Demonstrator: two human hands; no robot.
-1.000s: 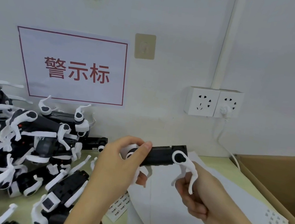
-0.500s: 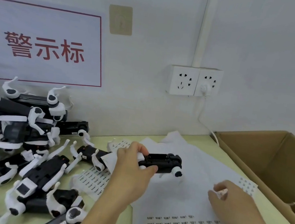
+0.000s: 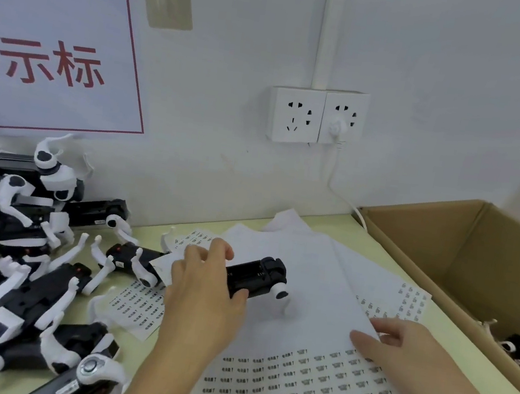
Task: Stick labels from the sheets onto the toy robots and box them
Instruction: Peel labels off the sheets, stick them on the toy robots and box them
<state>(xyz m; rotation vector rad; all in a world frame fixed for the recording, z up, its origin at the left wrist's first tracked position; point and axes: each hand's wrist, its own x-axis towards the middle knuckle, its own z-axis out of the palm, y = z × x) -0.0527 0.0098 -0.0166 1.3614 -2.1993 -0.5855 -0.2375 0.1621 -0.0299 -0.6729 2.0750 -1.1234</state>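
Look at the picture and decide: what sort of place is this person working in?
Probably a labelling and packing bench in a small toy workshop or factory. A pile of toy robots waits at one side, label sheets cover the bench, and a cardboard box stands ready.

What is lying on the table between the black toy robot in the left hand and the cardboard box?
In the head view, only white label sheets lie between the black toy robot, which the left hand grips, and the brown cardboard box.

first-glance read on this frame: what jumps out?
The heap of black-and-white toy robots at left, under the red-lettered wall sign. At centre, the left hand holds one toy robot over label sheets, where the right hand reaches. An open cardboard box sits right.
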